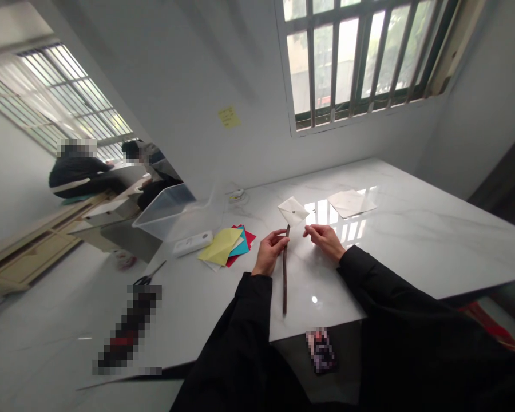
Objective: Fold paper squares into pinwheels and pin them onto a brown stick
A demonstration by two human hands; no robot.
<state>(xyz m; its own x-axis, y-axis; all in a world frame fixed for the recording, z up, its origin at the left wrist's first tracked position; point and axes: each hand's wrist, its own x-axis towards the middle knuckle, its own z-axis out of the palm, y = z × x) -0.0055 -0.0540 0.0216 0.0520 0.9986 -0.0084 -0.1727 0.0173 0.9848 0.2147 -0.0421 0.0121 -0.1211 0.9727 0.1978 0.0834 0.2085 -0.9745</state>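
My left hand [271, 252] is closed round a dark brown stick [285, 274] near its upper end. On top of the stick sits a folded white paper pinwheel [293, 212] with a small dark dot at its middle. To the right of the pinwheel, apart from it, my right hand [324, 239] is held with thumb and fingers curled together. Whatever may be between those fingertips is too small to make out. Behind the right hand, a sheet of white paper [351, 203] lies on the glossy marbled table [429, 240].
Left of my hands lie coloured paper sheets [220, 246], a white power strip [193, 244] and scissors [145, 279]. A clear plastic bin [165, 213] stands behind them. A blurred-out dark object [129, 332] is at front left. Two people sit far left.
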